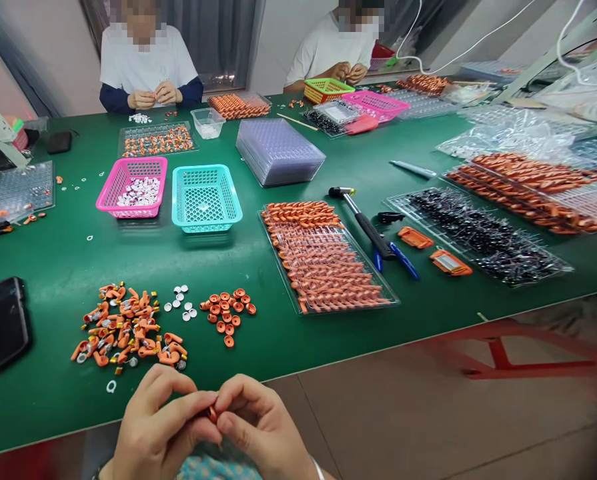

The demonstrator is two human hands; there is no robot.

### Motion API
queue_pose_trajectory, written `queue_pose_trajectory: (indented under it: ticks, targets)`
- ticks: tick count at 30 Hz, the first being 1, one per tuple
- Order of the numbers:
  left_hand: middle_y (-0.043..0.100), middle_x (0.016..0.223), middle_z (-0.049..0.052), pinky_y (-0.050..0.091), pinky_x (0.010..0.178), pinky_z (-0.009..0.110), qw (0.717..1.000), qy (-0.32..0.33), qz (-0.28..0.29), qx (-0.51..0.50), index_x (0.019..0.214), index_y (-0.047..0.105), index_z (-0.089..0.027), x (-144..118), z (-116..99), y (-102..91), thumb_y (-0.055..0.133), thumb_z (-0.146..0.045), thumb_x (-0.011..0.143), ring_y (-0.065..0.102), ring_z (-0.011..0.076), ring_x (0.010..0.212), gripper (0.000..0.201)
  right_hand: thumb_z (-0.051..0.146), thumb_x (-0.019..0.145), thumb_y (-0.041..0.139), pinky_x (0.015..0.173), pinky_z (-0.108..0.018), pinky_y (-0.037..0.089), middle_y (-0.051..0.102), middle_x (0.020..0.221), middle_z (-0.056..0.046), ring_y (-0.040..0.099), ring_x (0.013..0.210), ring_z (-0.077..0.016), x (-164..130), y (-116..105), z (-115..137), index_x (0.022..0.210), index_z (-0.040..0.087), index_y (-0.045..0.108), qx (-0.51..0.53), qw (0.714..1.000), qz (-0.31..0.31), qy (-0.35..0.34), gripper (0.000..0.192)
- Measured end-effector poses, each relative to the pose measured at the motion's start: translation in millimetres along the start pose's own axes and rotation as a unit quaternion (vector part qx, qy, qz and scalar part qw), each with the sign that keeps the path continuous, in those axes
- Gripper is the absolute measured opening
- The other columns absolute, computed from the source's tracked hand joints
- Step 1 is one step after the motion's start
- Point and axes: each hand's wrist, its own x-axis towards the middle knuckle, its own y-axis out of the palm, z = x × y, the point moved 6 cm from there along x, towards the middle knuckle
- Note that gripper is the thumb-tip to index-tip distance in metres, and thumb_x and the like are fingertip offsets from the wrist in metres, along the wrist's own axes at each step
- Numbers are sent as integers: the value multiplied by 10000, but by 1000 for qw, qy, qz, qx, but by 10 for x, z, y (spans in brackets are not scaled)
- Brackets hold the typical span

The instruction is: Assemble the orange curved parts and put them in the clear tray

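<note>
Just off the table's near edge, my left hand and my right hand meet with fingertips pinched around a small orange earbud part. Fingers cover most of it, so its exact shape is hidden. Beyond my left hand lies a heap of orange earbud shells with stems, some with silver discs and yellow tabs showing. Several small white discs lie to the right of that heap. Farther right is a cluster of round orange caps. A small white ring rests close to my left hand.
A phone lies at the left. Pink and turquoise baskets stand mid-table, near stacked clear trays. Rightward are a tray of orange parts, a hammer and black wired parts. Two people work across the table.
</note>
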Motion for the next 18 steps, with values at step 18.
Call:
queue_pose_trajectory:
  ticks: [18]
  targets:
    - [631,771,36,520,617,274,996,30,-59,54,1030,711,-197,-32,-136,-118,643,-34,826,578,168,709,269,380,760,804,716,-238,570,762,858,-36,703,730,-135,-14,-76,-133,952,215,760,22,999,-18,19,258]
